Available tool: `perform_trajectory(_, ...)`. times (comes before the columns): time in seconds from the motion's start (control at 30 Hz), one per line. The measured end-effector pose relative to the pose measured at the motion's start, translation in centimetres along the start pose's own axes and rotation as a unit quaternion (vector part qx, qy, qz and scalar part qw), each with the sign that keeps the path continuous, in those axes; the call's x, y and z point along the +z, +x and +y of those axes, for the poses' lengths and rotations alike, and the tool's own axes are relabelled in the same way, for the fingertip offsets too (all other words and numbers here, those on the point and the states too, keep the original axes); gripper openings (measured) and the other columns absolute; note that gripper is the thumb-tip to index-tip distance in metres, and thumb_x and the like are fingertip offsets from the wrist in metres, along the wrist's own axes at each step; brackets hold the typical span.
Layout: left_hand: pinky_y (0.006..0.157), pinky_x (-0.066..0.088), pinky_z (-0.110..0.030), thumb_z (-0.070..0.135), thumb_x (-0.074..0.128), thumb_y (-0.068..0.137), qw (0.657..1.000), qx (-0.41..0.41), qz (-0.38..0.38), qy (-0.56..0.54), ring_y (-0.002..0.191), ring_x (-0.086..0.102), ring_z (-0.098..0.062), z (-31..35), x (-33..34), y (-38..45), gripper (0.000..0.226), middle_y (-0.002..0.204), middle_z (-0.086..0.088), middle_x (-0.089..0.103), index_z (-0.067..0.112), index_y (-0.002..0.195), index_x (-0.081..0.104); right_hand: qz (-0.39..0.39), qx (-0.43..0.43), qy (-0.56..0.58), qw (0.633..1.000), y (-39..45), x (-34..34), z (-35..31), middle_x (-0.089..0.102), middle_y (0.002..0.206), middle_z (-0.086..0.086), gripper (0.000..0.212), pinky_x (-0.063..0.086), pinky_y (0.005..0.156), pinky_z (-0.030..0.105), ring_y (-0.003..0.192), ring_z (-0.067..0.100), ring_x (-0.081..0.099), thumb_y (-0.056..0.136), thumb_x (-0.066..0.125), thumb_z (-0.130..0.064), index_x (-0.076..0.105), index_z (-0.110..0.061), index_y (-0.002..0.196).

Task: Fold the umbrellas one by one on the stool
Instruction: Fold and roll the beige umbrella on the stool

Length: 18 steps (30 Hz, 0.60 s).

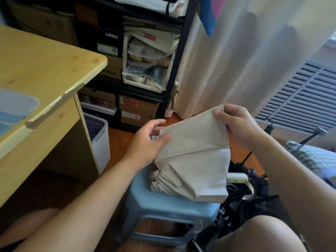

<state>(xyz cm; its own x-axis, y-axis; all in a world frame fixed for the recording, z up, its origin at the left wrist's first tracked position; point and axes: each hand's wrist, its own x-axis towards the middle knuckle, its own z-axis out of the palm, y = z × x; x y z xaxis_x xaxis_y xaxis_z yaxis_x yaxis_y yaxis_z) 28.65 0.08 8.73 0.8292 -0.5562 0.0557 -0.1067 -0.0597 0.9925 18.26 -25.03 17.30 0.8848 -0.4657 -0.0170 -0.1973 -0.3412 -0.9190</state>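
Both hands, left hand (148, 138) and right hand (236, 124), pinch a beige fabric umbrella (192, 157) over a pale-blue plastic stool (163, 206); behind, a black "adidas" shoebox (101, 40).

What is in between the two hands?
In the head view, a flap of the beige umbrella stretches between them: the left hand pinches its left edge, the right hand its top corner, above the blue stool.

soft window light, edges warped

Beige umbrella (192, 157), light-blue stool (163, 206)
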Motion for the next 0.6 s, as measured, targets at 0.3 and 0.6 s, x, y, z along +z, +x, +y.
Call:
perform_trajectory(0.3, 0.078, 0.055, -0.032, 0.018, 0.079, 0.088, 0.99, -0.094, 0.059, -0.088, 0.081, 0.071, -0.012, -1.3, 0.6, 3.0, 0.007, 0.083, 0.002, 0.076, 0.016, 0.085, 0.073, -0.071, 0.098, -0.019, 0.992, 1.3, 0.5, 3.0, 0.078, 0.111, 0.002, 0.024, 0.058, 0.091, 0.042, 0.103, 0.024, 0.075, 0.097, 0.072, -0.027, 0.071, -0.015, 0.118)
perform_trajectory(0.6, 0.091, 0.059, -0.04, 0.014, 0.072, 0.094, 0.989, -0.112, -0.054, -0.076, 0.1, 0.075, -0.021, -1.0, 0.5, 1.6, 0.019, 0.103, -0.003, 0.079, 0.013, 0.113, 0.072, 0.016, 0.045, 0.029, 0.998, 0.6, 0.1, 3.2, 0.079, 0.102, 0.01, 0.017, 0.061, 0.084, 0.043, 0.091, 0.025, 0.075, 0.096, 0.072, -0.022, 0.074, -0.007, 0.104)
